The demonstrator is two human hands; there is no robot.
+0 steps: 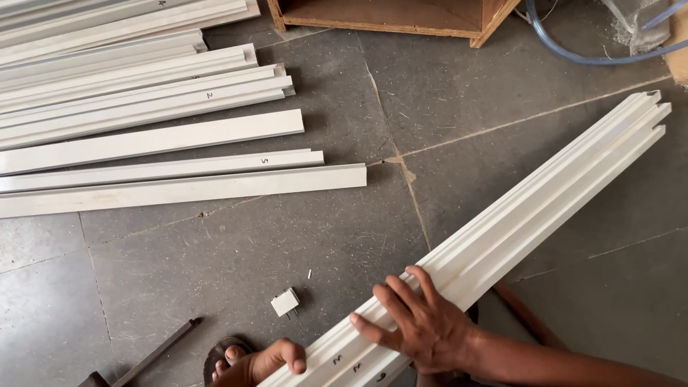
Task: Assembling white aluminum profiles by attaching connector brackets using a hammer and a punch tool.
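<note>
A long white channel profile (530, 215) runs slantwise from the bottom centre up to the far right, its near end raised off the floor. My right hand (423, 326) lies palm down across its top near that end, fingers spread over the ridges. My left hand (269, 360) curls its fingers around the profile's lower left edge at the very end. Small handwritten marks show on the profile between my two hands.
Several white profiles (143, 140) lie side by side on the grey stone floor (236, 258) at left. A small white block (285, 302) sits near my sandalled foot (223, 356). A dark bar (154, 352) lies bottom left. A wooden box (387, 20) and a blue hose (573, 54) are at the top.
</note>
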